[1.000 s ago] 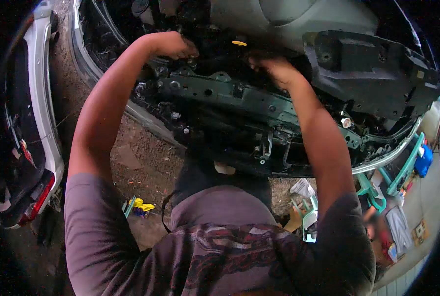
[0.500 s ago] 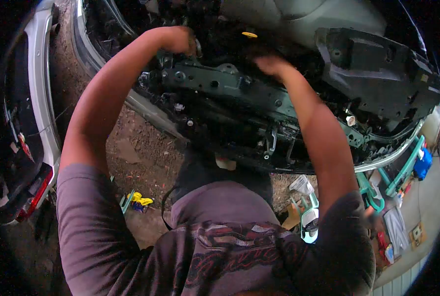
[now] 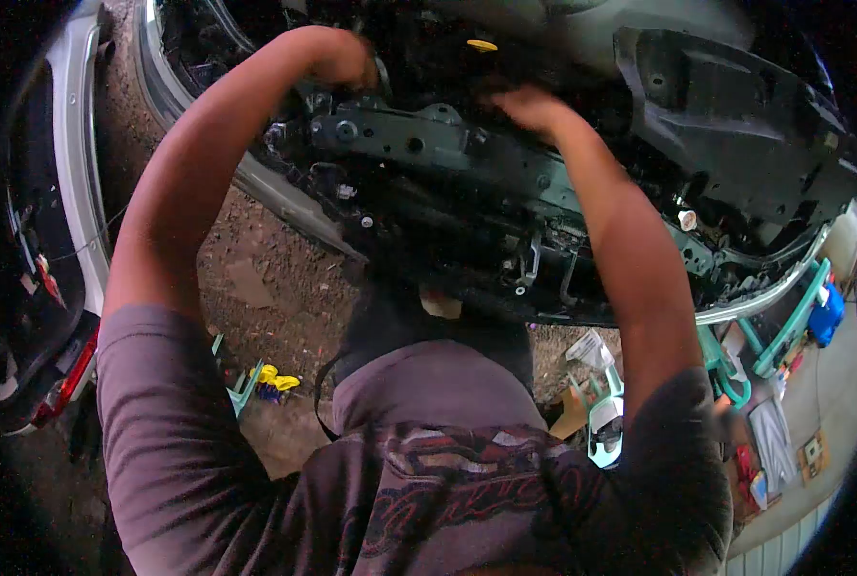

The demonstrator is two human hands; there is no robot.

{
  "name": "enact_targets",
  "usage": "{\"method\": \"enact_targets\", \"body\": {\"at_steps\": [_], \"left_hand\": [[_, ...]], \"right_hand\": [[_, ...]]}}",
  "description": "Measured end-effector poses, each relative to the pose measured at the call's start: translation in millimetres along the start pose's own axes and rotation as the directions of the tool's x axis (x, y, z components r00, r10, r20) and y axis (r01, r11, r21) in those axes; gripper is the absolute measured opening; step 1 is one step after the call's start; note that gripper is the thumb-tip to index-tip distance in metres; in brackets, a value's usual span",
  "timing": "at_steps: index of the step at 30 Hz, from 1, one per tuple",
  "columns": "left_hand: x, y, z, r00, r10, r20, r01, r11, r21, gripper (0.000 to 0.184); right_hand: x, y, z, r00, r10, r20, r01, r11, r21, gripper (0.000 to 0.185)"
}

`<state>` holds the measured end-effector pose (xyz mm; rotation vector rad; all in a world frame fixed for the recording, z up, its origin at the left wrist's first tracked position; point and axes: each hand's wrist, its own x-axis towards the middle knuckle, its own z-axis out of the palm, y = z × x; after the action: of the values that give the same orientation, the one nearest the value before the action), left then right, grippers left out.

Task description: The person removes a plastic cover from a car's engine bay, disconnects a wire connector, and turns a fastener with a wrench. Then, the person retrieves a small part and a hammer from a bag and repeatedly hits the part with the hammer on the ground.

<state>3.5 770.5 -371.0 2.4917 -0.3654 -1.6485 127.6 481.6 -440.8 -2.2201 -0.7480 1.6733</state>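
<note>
The person stands right up against the open front of a car, both bare arms stretched over the dark metal crossbar [image 3: 505, 171] and into the engine bay [image 3: 428, 72] behind it. The left hand [image 3: 347, 62] hangs above the crossbar's left end, wrist bent over, with a thin greyish metal-looking part [image 3: 383, 79] just beside its fingers. From here I can't tell whether those fingers are clamped on that part or apart, since their tips are lost in shadow. The right hand [image 3: 529, 108] reaches in from the other side, over the back of the crossbar, blurred, its fingers pointing toward the left hand; I can't tell whether they close on anything either. The two hands are well apart, and the crossbar runs across in front of both. A yellow cap [image 3: 482, 45] sits deeper in the bay, beyond the right hand and near it. A big black panel [image 3: 736, 134] lies at a slant over the right side of the bay, near the right forearm, with a small whitish fitting [image 3: 687, 221] below it. Over on the left, a silver bumper [image 3: 78, 173] with a red lamp [image 3: 71, 384] rests beside the car, and something bright yellow [image 3: 273, 377] lies on the dirt ground [image 3: 303, 317]
</note>
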Motion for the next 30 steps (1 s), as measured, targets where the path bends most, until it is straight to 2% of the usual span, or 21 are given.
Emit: {"method": "enact_targets", "body": {"at_steps": [2,3,5,6,8,11,13,14,15,16,17,19,20,21,23,25,26,28,30], "left_hand": [[8,-14,5,0.999,0.053,-0.014,-0.053,0.998,-0.045,0.044],[18,-17,12,0.995,0.100,-0.013,-0.099,0.995,0.021,0.043],[30,-14,21,0.988,0.152,-0.010,-0.151,0.985,0.087,0.043],[30,-10,25,0.994,0.109,0.010,-0.110,0.989,0.098,0.041],[25,-3,24,0.997,0.069,0.029,-0.072,0.991,0.114,0.039],[11,-2,19,0.999,0.051,-0.019,-0.050,0.997,0.050,0.036],[16,-7,26,0.973,0.130,-0.192,-0.123,0.991,0.052,0.032],[10,2,21,0.972,0.131,-0.194,-0.123,0.991,0.054,0.032],[0,21,13,0.933,0.071,-0.352,-0.143,0.973,-0.181,0.029],[-5,33,7,0.875,-0.023,-0.484,-0.198,0.895,-0.401,0.027],[13,31,13,0.873,-0.019,-0.487,-0.203,0.894,-0.399,0.027],[60,23,31,0.829,0.208,-0.519,-0.415,0.850,-0.324,0.025],[61,28,26,0.828,0.207,-0.520,-0.416,0.850,-0.324,0.025],[66,34,18,0.895,0.210,-0.394,-0.325,0.911,-0.253,0.028],[70,37,15,0.945,0.195,-0.263,-0.243,0.956,-0.165,0.032],[96,21,35,0.917,0.263,-0.300,-0.347,0.898,-0.270,0.031],[94,25,33,0.917,0.265,-0.298,-0.348,0.897,-0.272,0.031],[91,33,27,0.993,0.045,-0.111,-0.108,0.740,-0.664,0.029],[85,39,22,0.997,-0.006,-0.077,-0.051,0.700,-0.712,0.029]], "right_hand": [[4,6,0,0.976,-0.212,-0.050,0.210,0.977,-0.027,0.051],[1,-1,-3,0.976,-0.211,-0.053,0.210,0.977,-0.025,0.051],[-1,-11,-6,0.988,-0.096,0.122,0.103,0.993,-0.055,0.047],[0,-14,-3,0.988,-0.094,0.121,0.101,0.993,-0.054,0.047],[5,-16,3,0.948,-0.300,0.106,0.314,0.938,-0.145,0.043],[25,-10,10,0.925,-0.343,0.162,0.360,0.929,-0.086,0.042],[19,-12,6,0.926,-0.337,0.170,0.346,0.938,-0.022,0.042],[15,-16,4,0.926,-0.332,0.177,0.330,0.943,0.042,0.042],[17,-15,6,0.928,-0.330,0.173,0.328,0.944,0.041,0.042],[21,-14,9,0.949,-0.295,0.109,0.299,0.954,-0.017,0.042],[23,-14,11,0.964,-0.263,0.043,0.265,0.961,-0.075,0.042],[12,-31,8,0.972,-0.228,0.053,0.232,0.968,-0.093,0.042],[12,-31,8,0.979,-0.195,0.064,0.202,0.974,-0.107,0.043],[20,-25,11,0.979,-0.194,0.064,0.200,0.974,-0.108,0.043],[34,-15,18,0.955,-0.294,0.045,0.297,0.947,-0.119,0.043],[32,-16,20,0.962,-0.267,0.048,0.271,0.957,-0.107,0.043],[33,-13,22,0.968,-0.245,0.052,0.249,0.964,-0.095,0.043],[37,-8,25,0.969,-0.245,0.038,0.246,0.969,-0.035,0.042],[34,-10,25,0.969,-0.245,0.024,0.244,0.969,0.024,0.042]]}}
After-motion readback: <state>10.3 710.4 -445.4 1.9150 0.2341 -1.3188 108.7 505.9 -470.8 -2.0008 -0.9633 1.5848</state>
